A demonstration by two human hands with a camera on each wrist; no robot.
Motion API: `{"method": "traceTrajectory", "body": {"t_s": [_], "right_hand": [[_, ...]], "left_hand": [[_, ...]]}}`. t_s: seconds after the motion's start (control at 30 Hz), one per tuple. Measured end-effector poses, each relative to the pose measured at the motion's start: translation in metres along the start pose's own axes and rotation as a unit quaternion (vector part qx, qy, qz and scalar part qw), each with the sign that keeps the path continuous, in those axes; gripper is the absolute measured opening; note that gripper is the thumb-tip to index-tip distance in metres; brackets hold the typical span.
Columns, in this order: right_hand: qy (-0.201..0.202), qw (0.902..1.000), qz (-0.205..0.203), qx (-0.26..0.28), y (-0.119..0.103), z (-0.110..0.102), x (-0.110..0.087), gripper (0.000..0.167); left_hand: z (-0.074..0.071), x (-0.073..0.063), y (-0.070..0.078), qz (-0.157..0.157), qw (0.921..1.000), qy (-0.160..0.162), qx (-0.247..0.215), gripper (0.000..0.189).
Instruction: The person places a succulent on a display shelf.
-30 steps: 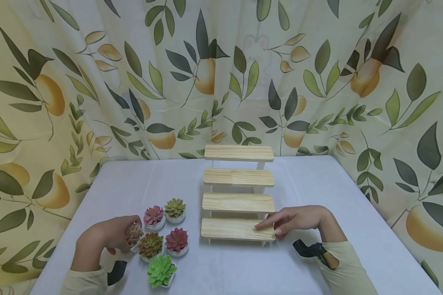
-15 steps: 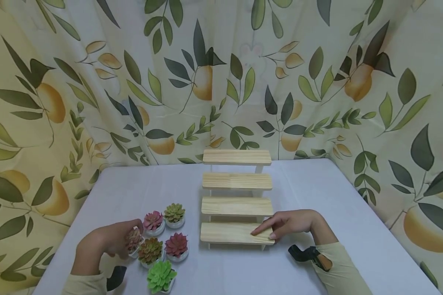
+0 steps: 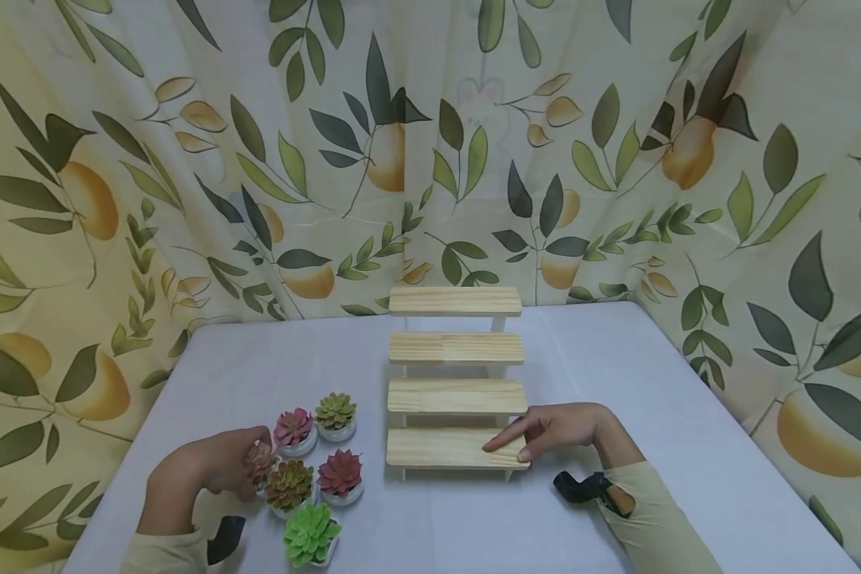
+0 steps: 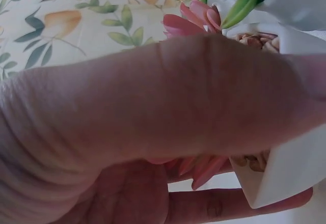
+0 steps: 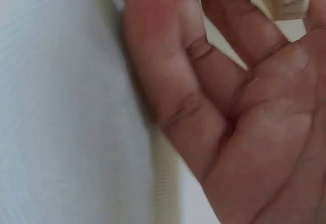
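Observation:
In the head view my left hand (image 3: pixel 218 462) holds a pink succulent (image 3: pixel 260 462) in a small white pot at the left of a plant group. The left wrist view has my thumb crossing in front of the white pot (image 4: pixel 300 158), with fingers behind it. My right hand (image 3: pixel 570 430) grips the right end of the lowest board of a tiered wooden display stand (image 3: pixel 438 450). Its index finger lies on the board and its thumb sits at the front corner. The board's end (image 5: pixel 293 0) shows between the hand's parts in the right wrist view.
Beside the left hand stand a pink succulent (image 3: pixel 294 428), a green one (image 3: pixel 336 411), a brownish one (image 3: pixel 289 483), a dark red one (image 3: pixel 340 473) and a bright green one (image 3: pixel 312 534). A leaf-patterned curtain (image 3: pixel 430 223) hangs behind the white table (image 3: pixel 459 534).
My right index finger and thumb have moved slightly left, farther onto the lowest board. The left hand stays at the same succulent. The head view has shifted a little.

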State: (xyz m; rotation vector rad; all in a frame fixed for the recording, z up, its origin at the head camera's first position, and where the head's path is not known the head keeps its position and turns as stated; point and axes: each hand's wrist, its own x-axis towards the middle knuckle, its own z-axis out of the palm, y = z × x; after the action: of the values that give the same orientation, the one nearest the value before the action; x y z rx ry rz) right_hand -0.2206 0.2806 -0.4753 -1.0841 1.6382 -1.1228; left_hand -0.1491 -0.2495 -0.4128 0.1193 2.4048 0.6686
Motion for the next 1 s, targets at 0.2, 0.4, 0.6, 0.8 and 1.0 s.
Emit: {"method": "traceTrajectory", "body": {"t_s": [0.2, 0.4, 0.6, 0.8, 1.0], "right_hand": [[0.003, 0.9997, -0.014, 0.018, 0.004, 0.000, 0.002, 0.042], [0.008, 0.9969, 0.000, 0.079, 0.003, 0.002, 0.004, 0.042], [0.010, 0.9903, 0.010, 0.138, 0.006, 0.003, 0.005, 0.040], [0.006, 0.9917, -0.008, 0.128, 0.008, 0.001, 0.006, 0.042], [0.010, 0.9920, -0.001, 0.126, 0.010, 0.002, 0.005, 0.040]], "left_hand": [[0.000, 0.002, -0.001, 0.003, 0.9999, -0.001, 0.012, 0.071], [0.001, 0.003, -0.005, 0.055, 0.9953, 0.037, 0.070, 0.045], [0.002, 0.003, -0.006, 0.048, 0.9965, 0.040, 0.055, 0.046], [-0.005, -0.001, -0.005, 0.044, 0.9970, 0.026, 0.058, 0.062], [-0.001, -0.007, -0.005, 0.064, 0.9939, 0.051, 0.074, 0.051]]}}
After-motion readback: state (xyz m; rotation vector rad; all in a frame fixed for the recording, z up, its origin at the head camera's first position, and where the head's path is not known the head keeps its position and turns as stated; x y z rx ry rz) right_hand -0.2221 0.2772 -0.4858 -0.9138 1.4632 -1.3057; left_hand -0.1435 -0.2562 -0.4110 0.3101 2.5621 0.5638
